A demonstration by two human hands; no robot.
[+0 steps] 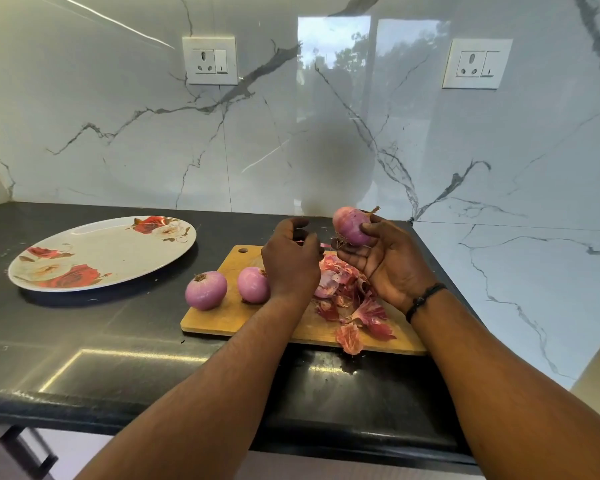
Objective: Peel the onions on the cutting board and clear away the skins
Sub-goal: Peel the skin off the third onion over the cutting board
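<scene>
Right hand (383,263) above black counter (84,341), marble backsplash (118,133).

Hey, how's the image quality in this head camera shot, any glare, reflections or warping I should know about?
Head view: sharp overall; the glossy marble wall mirrors a bright window and trees; a light glare streak sits on the black counter; wide-angle bending curves the counter edge and stretches the forearms; the onion in the right hand is evenly lit, the left hand slightly soft.
</scene>
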